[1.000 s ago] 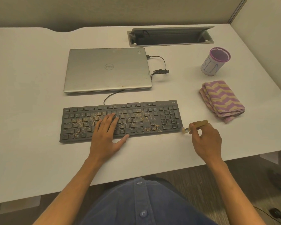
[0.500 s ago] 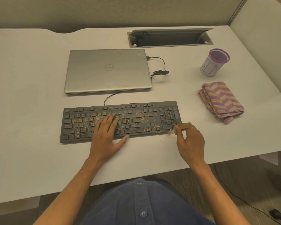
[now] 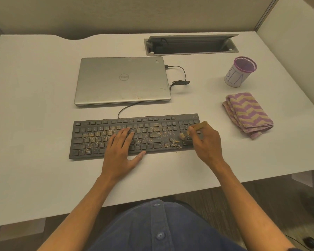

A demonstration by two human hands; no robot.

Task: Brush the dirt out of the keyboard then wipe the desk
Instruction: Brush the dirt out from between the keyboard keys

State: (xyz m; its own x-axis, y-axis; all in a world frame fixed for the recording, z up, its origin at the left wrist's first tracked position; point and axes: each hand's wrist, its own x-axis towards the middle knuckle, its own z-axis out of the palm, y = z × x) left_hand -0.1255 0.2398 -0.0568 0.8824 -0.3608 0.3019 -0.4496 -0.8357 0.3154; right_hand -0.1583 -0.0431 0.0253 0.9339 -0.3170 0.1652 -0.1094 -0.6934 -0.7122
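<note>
A dark keyboard (image 3: 91, 140) lies across the middle of the white desk (image 3: 34, 98), speckled with tan crumbs over its letter keys and arrow keys. My left hand (image 3: 121, 151) rests flat on the middle keys, fingers straight. My right hand (image 3: 206, 142) pinches a small wooden-handled brush (image 3: 199, 125) over the keyboard's right end, its pale bristles down on the keys beside the number pad. A folded purple and tan zigzag cloth (image 3: 247, 114) lies on the desk to the right of the keyboard.
A shut silver laptop (image 3: 121, 80) sits behind the keyboard with a black cable (image 3: 179, 77) at its right side. A purple-rimmed mesh cup (image 3: 240, 71) stands at the back right. A cable hatch (image 3: 190, 45) is open at the desk's rear. A few crumbs lie before the keyboard.
My right hand has moved left and away from me, carrying the brush from the desk beside the keyboard onto its right-hand keys. My left hand has stayed put.
</note>
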